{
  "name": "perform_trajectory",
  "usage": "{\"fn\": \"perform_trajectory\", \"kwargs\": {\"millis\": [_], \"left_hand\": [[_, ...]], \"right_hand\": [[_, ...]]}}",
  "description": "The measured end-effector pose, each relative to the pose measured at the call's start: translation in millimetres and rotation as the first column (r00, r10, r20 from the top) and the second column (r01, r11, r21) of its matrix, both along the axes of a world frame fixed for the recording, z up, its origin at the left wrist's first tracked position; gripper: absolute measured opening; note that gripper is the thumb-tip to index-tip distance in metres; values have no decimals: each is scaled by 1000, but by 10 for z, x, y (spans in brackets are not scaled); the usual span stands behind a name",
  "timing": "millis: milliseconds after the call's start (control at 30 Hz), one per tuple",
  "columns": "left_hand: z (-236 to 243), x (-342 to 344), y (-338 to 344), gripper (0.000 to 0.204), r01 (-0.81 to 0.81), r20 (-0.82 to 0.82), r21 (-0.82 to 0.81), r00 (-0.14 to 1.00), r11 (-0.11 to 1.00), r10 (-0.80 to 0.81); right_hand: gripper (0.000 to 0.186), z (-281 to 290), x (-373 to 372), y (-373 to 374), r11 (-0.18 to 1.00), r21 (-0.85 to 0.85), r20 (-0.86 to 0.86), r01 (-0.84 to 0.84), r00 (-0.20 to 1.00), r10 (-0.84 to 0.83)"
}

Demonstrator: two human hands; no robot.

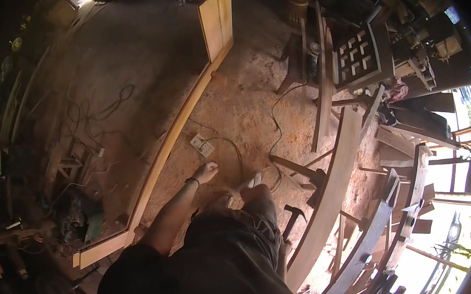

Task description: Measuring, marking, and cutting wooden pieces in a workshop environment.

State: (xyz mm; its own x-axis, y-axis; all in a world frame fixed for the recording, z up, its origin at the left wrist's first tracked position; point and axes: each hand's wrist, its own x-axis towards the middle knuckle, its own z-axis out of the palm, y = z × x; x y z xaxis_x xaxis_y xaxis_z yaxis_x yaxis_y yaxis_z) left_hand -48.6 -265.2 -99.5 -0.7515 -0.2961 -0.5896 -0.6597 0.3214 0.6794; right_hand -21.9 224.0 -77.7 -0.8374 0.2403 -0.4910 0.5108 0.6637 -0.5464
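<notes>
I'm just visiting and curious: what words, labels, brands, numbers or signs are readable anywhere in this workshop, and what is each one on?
None can be read in this view.
White rectangular box on the brown earthen floor: small dark marks, too blurred to tell whether any are lettering.
Dark-headed hammer in the right hand: no lettering visible.
Long pale wooden plank: no lettering visible.

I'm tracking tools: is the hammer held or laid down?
Held: the right hand grips the hammer low on its handle.
</notes>
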Motion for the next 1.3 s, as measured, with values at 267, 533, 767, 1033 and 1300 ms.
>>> {"fn": "perform_trajectory", "kwargs": {"millis": [267,533,767,1033,1300], "left_hand": [[-257,-134,-235,43,-154,144,148,981,977,133],[-609,382,-914,42,-487,465,-114,744,866,480],[54,-1788,-1483,42,-516,17,-165,851,841,525],[832,-4384,-3022,58,-538,-633,-472,758,699,156],[1175,-6050,-5061,82,-563,-573,-651,804,509,157]], "right_hand": [[33,429,-1799,-1165,948,-272,272,166,958,-90],[34,120,-4004,-2474,883,-432,231,-180,925,302],[26,410,-5877,-3319,847,-400,177,-350,877,446],[31,497,-6909,-4082,857,-326,268,-398,831,488],[33,909,-7750,-4596,785,-55,342,-617,727,596]]}}
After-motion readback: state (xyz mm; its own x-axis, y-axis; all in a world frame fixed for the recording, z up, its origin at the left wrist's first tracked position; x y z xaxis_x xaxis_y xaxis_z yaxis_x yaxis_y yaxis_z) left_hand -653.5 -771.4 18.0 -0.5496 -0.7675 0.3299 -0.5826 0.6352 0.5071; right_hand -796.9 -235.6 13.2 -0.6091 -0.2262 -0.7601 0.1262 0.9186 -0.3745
